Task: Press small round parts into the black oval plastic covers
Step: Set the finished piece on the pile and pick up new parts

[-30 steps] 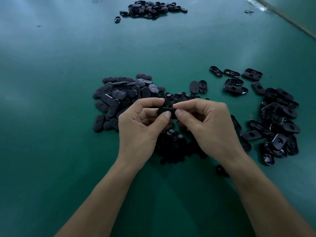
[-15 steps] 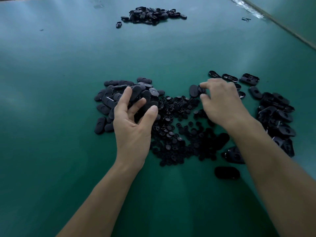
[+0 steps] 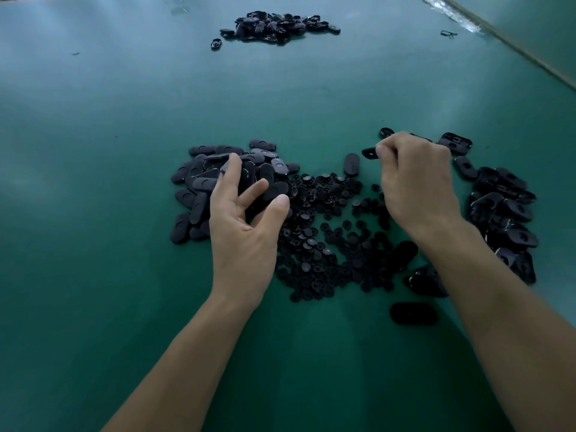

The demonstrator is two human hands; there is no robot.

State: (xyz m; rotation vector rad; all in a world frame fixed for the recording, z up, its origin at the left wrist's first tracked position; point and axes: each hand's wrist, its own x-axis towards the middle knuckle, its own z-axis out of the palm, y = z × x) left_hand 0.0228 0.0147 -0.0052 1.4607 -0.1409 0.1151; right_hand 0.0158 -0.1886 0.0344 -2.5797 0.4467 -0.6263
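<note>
A heap of small round black parts (image 3: 327,238) lies between my hands on the green table (image 3: 124,275). To its left is a pile of matte black oval covers (image 3: 202,182). My left hand (image 3: 246,226) hovers over that pile's right side with fingers spread and relaxed, holding nothing. My right hand (image 3: 414,182) pinches one black oval cover (image 3: 370,152) between thumb and fingertips, lifted just above the table. Another single oval cover (image 3: 352,164) lies flat beside it.
A pile of glossy oval covers (image 3: 505,219) runs along the right, behind my right forearm. A lone cover (image 3: 413,313) lies near the front. A further pile (image 3: 274,26) sits at the far side. The table's edge (image 3: 530,54) crosses the upper right corner.
My hands were together, working one cover; they parted. The left hand went to the left pile and spread open. The right hand reached far right and picked up an oval cover.
</note>
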